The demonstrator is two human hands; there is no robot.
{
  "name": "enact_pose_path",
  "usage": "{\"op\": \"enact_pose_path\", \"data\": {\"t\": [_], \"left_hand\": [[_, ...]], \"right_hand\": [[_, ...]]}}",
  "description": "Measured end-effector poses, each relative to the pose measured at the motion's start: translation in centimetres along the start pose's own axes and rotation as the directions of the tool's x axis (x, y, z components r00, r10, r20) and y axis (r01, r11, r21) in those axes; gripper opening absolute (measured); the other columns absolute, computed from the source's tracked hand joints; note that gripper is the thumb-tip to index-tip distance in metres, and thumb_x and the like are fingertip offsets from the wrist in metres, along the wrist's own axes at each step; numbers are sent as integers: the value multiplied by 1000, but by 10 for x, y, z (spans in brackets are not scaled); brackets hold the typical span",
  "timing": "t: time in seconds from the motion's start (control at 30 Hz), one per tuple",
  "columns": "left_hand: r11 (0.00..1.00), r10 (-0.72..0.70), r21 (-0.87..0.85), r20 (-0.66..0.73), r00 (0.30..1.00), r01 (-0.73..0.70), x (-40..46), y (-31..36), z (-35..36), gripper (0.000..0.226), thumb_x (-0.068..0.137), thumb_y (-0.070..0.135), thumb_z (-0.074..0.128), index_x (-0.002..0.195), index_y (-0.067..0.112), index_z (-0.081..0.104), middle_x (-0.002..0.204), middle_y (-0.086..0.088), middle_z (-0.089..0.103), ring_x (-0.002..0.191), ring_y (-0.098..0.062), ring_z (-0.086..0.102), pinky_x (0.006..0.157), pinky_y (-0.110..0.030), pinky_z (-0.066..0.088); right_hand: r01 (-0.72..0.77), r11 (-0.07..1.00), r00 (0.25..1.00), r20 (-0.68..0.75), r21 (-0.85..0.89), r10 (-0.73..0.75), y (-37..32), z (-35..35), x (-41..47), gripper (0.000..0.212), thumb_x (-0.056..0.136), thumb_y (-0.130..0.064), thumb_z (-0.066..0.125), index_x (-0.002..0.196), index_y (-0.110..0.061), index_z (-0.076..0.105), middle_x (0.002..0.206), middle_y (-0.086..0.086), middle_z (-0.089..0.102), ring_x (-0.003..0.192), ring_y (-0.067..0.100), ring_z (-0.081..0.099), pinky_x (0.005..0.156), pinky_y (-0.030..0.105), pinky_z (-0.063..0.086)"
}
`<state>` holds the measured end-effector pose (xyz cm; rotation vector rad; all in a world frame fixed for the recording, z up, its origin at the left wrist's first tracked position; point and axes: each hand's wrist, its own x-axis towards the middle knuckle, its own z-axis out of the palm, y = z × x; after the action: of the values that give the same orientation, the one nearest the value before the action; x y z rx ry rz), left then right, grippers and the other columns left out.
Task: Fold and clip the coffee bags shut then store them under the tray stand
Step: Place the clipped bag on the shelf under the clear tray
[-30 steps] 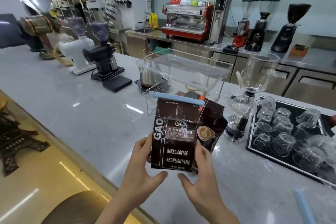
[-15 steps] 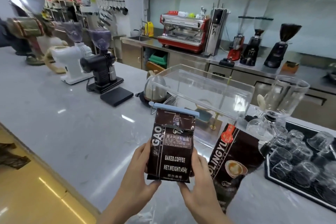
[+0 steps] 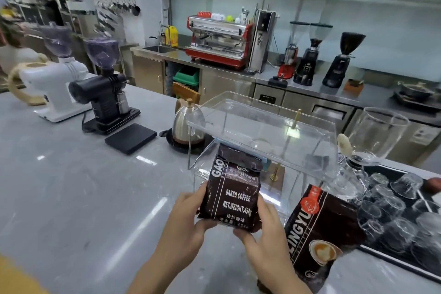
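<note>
A dark brown coffee bag [image 3: 232, 188] marked BAKED.COFFEE stands upright between my left hand [image 3: 188, 216] and my right hand [image 3: 260, 224], which grip its lower sides. Its folded top, closed with a light blue clip [image 3: 259, 158], sits just under the front edge of the clear acrylic tray stand [image 3: 262, 129]. Most of the clip is blurred behind the stand's tray. A second dark coffee bag [image 3: 322, 231] marked LINGYU leans on the counter to the right, beside my right hand.
A steel kettle [image 3: 187, 124] sits behind the stand's left side. A glass siphon brewer [image 3: 372, 136] and a black tray of upturned glasses [image 3: 401, 217] fill the right. A black scale [image 3: 131, 138] and two grinders [image 3: 105, 93] line the counter at left.
Both hands have carried the clipped bag forward and up, so its top now sits under the tray stand's edge. The view has tilted upward and closer to the stand.
</note>
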<state>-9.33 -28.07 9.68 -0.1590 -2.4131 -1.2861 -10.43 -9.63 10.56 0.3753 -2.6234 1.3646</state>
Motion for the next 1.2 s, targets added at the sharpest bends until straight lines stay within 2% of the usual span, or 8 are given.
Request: {"op": "enact_pose_path", "data": {"t": [0.13,0.37,0.53,0.73,0.93,1.03,1.1,1.2], "left_hand": [[999,26,20,-45,999,-25,26,-3,7,103,74,-6,80,128,70,36,90,18,54,97,11,49,83,4,34],[999,-20,28,-112,994,23,69,-9,15,73,74,-10,79,126,38,64,86,22,55,85,1,57,79,4,37],[997,-5,78,-103,995,13,93,-11,19,67,72,-15,76,128,21,67,79,32,51,81,-12,56,72,-5,36],[997,-17,76,-101,995,25,114,-22,29,66,73,-17,72,129,18,66,87,9,72,81,-21,66,73,-12,40],[997,3,73,-121,993,6,114,-26,33,67,75,-19,69,129,18,65,90,8,72,82,-22,65,74,-25,45],[998,28,62,-165,986,-18,109,-28,36,62,77,-20,69,129,14,67,115,-3,75,104,-27,70,90,-36,56],[995,48,93,-202,978,-29,105,-29,38,56,76,-21,71,123,9,71,127,-11,70,118,-28,66,103,-23,49],[983,72,181,-211,975,-34,101,-29,40,51,71,-22,76,113,6,76,123,-13,71,111,-29,68,99,-7,37]], "right_hand": [[-43,999,997,-57,11,44,-4,3,22,76,80,-16,78,141,-40,41,122,-28,49,118,-15,45,99,16,43],[-86,996,988,-125,-2,85,-5,17,64,68,80,-8,75,136,-37,48,118,-21,52,109,-32,37,84,-10,33],[-139,989,978,-165,-50,129,-3,26,87,62,80,-8,76,134,-25,51,112,-13,53,102,-7,51,78,-4,38],[-207,978,958,-208,-31,197,-2,34,106,42,80,-11,77,118,-20,60,108,-7,54,102,9,56,92,31,53],[-219,975,955,-215,-43,205,1,38,111,41,80,-16,77,116,-22,60,107,-10,54,103,9,57,92,23,49],[-195,979,960,-216,-60,178,2,40,108,44,82,-16,74,120,-25,56,109,-11,55,105,8,57,92,23,49],[-162,983,969,-204,-89,141,2,40,104,53,85,-15,70,132,-31,50,113,-13,54,107,6,55,95,22,48],[-129,982,980,-170,-137,105,4,40,96,62,90,-17,64,144,-36,39,120,-15,51,111,2,51,98,16,42]]}}
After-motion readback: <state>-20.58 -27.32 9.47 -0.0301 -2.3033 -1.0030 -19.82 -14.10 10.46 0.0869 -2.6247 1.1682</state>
